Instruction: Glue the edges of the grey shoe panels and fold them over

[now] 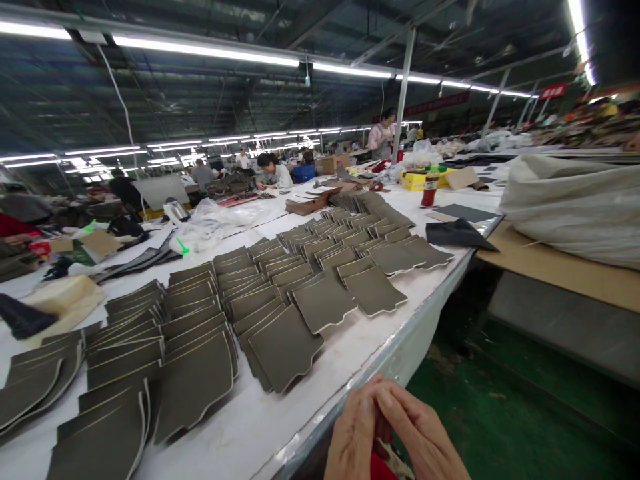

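My left hand [351, 430] and my right hand [419, 427] meet just off the table's front edge, at the bottom of the head view. Their fingers are closed and pressed against each other at the tips, with nothing visible between them. Nearest to them on the white table [345, 357] lie grey-brown cut pieces with pale edges, such as this front piece [285, 347]. These shaped pieces overlap in several rows running back across the table; another piece [375, 290] lies farther right. Neither hand touches them.
A black sheet [460, 233] lies at the table's right corner, with a red bottle [430, 187] and yellow box [419, 181] behind. Clear plastic [215, 223] sits at the back left. A white sack [575, 207] rests on a board at right. Co-workers [275, 172] sit and stand beyond.
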{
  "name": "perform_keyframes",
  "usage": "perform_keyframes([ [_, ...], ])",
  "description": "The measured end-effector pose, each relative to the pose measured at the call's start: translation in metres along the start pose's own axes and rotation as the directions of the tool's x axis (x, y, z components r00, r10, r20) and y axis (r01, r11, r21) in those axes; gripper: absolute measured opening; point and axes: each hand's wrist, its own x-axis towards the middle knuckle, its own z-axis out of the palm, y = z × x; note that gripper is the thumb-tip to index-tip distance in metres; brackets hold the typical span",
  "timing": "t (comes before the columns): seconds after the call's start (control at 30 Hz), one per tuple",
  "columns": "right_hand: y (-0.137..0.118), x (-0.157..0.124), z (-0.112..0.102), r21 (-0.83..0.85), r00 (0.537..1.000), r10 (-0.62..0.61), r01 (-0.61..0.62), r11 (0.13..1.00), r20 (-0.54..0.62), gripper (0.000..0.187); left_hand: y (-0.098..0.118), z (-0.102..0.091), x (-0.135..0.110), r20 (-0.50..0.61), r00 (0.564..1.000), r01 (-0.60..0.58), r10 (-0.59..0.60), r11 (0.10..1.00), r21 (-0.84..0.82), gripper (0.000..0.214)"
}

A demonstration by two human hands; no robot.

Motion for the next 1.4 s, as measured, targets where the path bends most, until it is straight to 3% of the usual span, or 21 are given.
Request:
perform_keyframes([
  [0.13,0.008,0.001,0.008,0.143,0.999,-0.027,0.033,0.989,-0.038,0.034,-0.007,0.001,0.004,-0.033,0.993,-0.105,0.113,0.977,0.185,0.045],
  [0.4,0.017,0.004,0.004,0.138,0.988,0.071,-0.051,0.989,-0.14,0.046,-0.023,0.011,0.012,0.05,0.959,-0.277,0.279,0.89,0.361,0.047],
  [0.53,0.016,-0.001,0.009,0.216,0.998,0.065,-0.058,0.975,-0.026,0.036,-0.024,0.005,0.013,-0.016,0.977,-0.192,0.212,0.913,0.361,0.05],
  [0.67,0.017,-0.003,0.014,0.287,0.996,0.033,-0.008,0.958,-0.082,0.034,-0.025,0.002,0.014,0.004,0.972,-0.218,0.236,0.893,0.393,0.051],
  [0.83,0.02,0.002,0.006,0.133,0.994,0.061,-0.048,0.99,-0.092,0.043,-0.026,0.006,0.012,0.066,0.967,-0.249,0.248,0.841,0.48,0.048],
  [0.97,0.018,0.004,-0.002,0.062,0.988,0.095,-0.088,0.994,-0.118,0.053,-0.019,0.006,0.012,0.151,0.962,-0.271,0.229,0.878,0.395,0.045],
  [1.1,0.012,0.001,-0.004,0.081,0.992,0.101,-0.095,0.992,-0.071,0.052,-0.01,0.002,0.014,0.176,0.971,-0.221,0.165,0.898,0.379,0.042],
  [1.27,0.012,0.001,-0.01,-0.02,0.986,0.051,-0.055,0.998,-0.16,0.055,-0.013,0.0,0.016,0.187,0.977,-0.166,0.103,0.919,0.357,0.048],
  [1.4,0.018,0.003,-0.027,-0.098,0.97,0.013,-0.037,0.994,-0.241,0.05,-0.025,-0.004,0.02,0.233,0.967,0.082,-0.101,0.993,0.089,0.066],
])
